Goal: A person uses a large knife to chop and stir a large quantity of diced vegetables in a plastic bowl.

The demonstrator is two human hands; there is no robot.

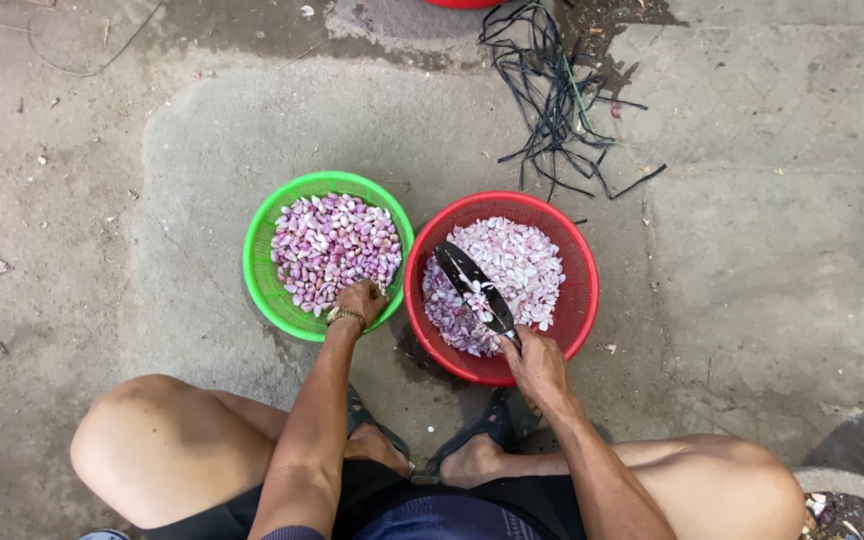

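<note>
We work squatting on the concrete floor (752, 260), with two plastic baskets set just beside each other in front of our feet. The green basket (262, 285), at eleven o'clock from our knees, holds whole peeled shallots (334, 245), pale purple and heaped. Our left hand (362, 300) reaches into the near rim of this basket; the fingers are curled down into the heap, and we cannot tell whether they have closed on a bulb. A metal bracelet (346, 316) sits on that wrist. The red basket (582, 290), at one o'clock, holds cut shallot pieces (517, 270), flatter and whiter. Our right hand (537, 365) rests at the six o'clock rim of the red basket, fingers wrapped closed around the handle of a knife (472, 285), whose dark blade points toward eleven o'clock over the cut pieces, with scraps clinging to it. We judge each shallot to be light, firm and smooth, and likely slick once peeled, so it is best pinched across its widest part between thumb and two fingers. The knife should be held only at the handle, the edge kept away from the left hand. A tangle of black cords (552, 100) lies at twelve o'clock, well apart from both baskets. Dark sandals (482, 430) show under our feet.
</note>
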